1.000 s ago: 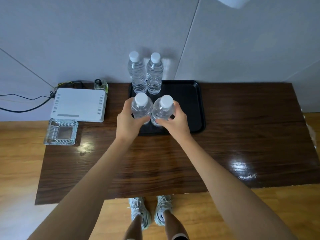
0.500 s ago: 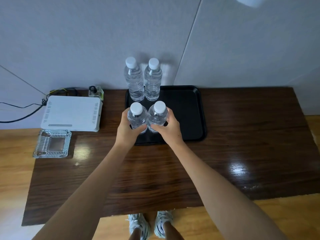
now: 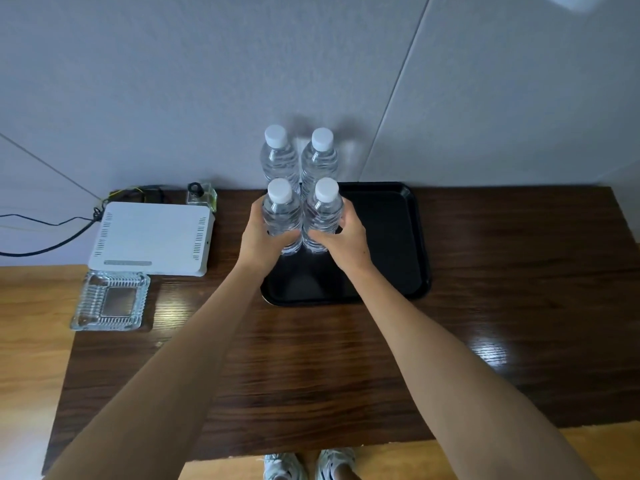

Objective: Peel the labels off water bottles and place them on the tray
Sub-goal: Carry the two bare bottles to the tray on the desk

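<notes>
Two clear label-free water bottles with white caps stand upright at the back left of the black tray [image 3: 412, 244]: the back left bottle [image 3: 278, 161] and the back right bottle [image 3: 320, 164]. Just in front of them, my left hand [image 3: 258, 237] grips a third bottle [image 3: 282, 213] and my right hand [image 3: 346, 237] grips a fourth bottle [image 3: 323, 213]. Both held bottles are upright, side by side, over the tray's left half. Whether their bases touch the tray is hidden by my hands.
The dark wooden table [image 3: 485, 323] stands against a grey wall. A white router [image 3: 152, 239] with cables sits at the back left, a small glass bottle [image 3: 201, 195] behind it, and a glass ashtray [image 3: 110, 301] at the left edge. My shoes [image 3: 308, 465] show below the table.
Both hands carried their bottles farther back over the tray, closer to the two standing bottles. The camera tilted, so the table sits lower in view.
</notes>
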Tool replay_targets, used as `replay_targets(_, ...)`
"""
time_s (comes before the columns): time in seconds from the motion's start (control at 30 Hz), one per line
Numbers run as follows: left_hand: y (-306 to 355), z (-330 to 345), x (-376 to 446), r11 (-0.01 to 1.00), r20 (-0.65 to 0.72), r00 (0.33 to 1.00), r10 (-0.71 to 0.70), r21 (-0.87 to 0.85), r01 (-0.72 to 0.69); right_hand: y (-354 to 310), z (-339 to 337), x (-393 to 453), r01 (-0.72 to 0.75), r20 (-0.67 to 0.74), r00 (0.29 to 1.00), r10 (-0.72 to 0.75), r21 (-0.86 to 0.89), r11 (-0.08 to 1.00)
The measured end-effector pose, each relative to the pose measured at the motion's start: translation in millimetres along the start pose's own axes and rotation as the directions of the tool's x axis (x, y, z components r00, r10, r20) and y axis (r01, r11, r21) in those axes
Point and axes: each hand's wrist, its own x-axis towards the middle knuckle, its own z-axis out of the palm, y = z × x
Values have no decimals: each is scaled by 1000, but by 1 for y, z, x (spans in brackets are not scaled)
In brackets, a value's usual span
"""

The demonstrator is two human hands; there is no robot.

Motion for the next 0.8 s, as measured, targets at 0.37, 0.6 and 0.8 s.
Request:
replay_targets(0.37,12,3,25,1000,-9,1000,-14,-15,14,-4,2,26,11,-12,1000,-11,0,1000)
replay_targets(0.6,18,1,15,1000,20,1000,-17,26,17,-7,2,14,39,14,999,-38,-63,997)
replay_targets(0.8,31,-29,-24,904,118,992,-32,427,-22,-14,-32,-31,-80,74,991,108,-314,946)
